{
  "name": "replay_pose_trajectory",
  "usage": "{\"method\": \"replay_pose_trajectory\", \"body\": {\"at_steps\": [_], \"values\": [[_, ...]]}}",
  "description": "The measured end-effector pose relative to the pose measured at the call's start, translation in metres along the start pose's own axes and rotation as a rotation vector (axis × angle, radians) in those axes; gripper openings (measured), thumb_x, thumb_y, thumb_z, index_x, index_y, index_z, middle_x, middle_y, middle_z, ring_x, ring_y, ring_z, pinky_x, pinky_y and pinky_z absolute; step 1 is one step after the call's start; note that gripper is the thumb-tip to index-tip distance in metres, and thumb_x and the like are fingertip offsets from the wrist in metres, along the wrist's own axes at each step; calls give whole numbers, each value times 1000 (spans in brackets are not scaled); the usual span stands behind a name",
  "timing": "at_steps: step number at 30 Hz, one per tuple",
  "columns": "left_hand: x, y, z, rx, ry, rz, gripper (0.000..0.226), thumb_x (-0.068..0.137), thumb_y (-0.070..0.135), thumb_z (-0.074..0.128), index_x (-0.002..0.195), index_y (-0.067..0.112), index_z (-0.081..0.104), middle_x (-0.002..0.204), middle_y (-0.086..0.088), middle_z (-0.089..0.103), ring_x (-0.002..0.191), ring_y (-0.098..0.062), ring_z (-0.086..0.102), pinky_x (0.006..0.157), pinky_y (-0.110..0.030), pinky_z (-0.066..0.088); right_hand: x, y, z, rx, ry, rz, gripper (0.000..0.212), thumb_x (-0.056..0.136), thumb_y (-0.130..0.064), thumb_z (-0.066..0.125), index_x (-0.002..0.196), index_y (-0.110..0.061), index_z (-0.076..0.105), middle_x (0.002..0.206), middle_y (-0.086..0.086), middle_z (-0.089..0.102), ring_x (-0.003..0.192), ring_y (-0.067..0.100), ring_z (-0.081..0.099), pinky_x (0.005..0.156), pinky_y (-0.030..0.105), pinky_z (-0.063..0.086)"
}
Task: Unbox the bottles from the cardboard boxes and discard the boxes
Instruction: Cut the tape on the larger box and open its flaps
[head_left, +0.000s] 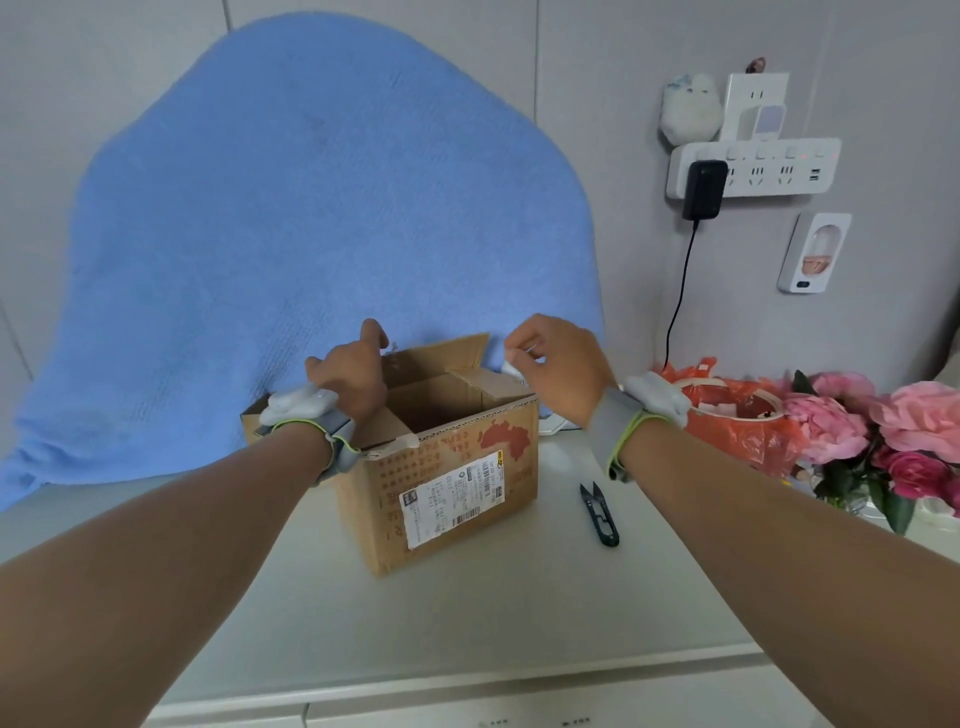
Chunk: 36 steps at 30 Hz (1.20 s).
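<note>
A brown cardboard box (441, 483) stands in the middle of a pale table (467, 623), its top flaps open and a shipping label (452, 499) on its near side. Both arms reach over it. The left hand (353, 376) is curled round the box's far-left flap. The right hand (563, 371), above the far-right corner, pinches a small white scrap (514, 364), possibly peeled tape; it is too blurred to be sure.

No bottle shows; the inside is in shadow. The corrugated card looks stiff in the walls but floppy at the flaps, so the flaps are poor handles. I would lift it by the side walls or from under the base. If bottles are inside, it may be heavier than it looks, and breakable.

Black thread snips (600, 514) lie just right of the box, and an orange plastic bag (743, 421) sits further right.
</note>
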<state>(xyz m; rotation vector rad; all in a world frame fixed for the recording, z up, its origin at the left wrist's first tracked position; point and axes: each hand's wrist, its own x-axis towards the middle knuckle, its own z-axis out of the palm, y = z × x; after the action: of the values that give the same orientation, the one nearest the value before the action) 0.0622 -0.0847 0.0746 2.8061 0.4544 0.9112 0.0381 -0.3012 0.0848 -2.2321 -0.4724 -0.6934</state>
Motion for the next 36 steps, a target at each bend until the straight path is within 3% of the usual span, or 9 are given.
{"method": "replay_pose_trajectory", "body": {"at_steps": [6,14,19,24,27,28,30,33,36], "values": [[-3,-6,0,-102,57,10,35,92,-7,39,121,13,44,105,-14,68,87,-29,57,78,-28,25,-5,-27,25,-53,-512,-57,22,96,-14,54,116,-14,63,105,2,75,101,13,69,91,28,52],[-1,-17,8,-132,146,17,33,92,-6,40,114,16,50,99,-13,63,89,-29,53,94,-36,29,2,-32,35,-552,-529,-15,42,96,-39,52,122,-7,63,124,11,63,117,29,57,93,30,42],[6,-24,21,-222,230,8,37,86,-8,40,108,18,54,87,-10,56,75,-22,29,86,-36,32,8,-17,36,-624,-460,208,85,84,-63,56,148,-12,33,160,14,18,147,34,12,118,46,20],[18,-32,35,-268,308,67,37,81,-5,40,99,25,50,82,-2,55,79,-23,33,81,-34,31,7,-4,31,-405,-555,353,82,84,-66,54,140,-7,46,139,11,53,126,26,51,96,27,40],[17,-31,44,-126,409,115,22,82,10,45,99,17,57,94,-8,59,101,-32,50,107,-50,27,3,-3,32,-381,-539,377,89,86,-66,53,149,-8,30,141,11,50,127,26,51,86,25,36],[16,-31,47,-28,354,125,23,85,21,49,104,14,60,109,-11,59,116,-35,48,111,-59,18,1,-2,33,-377,-521,377,92,85,-67,53,151,-9,24,141,11,50,127,26,51,88,26,37],[13,-30,48,164,24,50,65,82,62,55,124,12,56,146,-14,41,143,-38,22,110,-69,-4,-4,-1,35,-363,-471,376,97,84,-68,53,154,-13,16,141,15,48,125,29,52,94,30,41],[8,-22,43,142,-360,-98,126,62,88,53,152,6,22,162,-22,5,148,-44,-9,116,-62,-1,-14,1,39,-403,-421,358,93,84,-73,47,151,-13,24,141,19,43,122,34,53,94,33,41],[3,-6,28,260,-393,-143,78,84,51,61,145,11,35,155,-17,31,146,-37,19,116,-52,16,-22,3,43,-457,-397,353,94,83,-77,40,149,-12,27,143,20,39,127,38,46,104,43,39]]}}
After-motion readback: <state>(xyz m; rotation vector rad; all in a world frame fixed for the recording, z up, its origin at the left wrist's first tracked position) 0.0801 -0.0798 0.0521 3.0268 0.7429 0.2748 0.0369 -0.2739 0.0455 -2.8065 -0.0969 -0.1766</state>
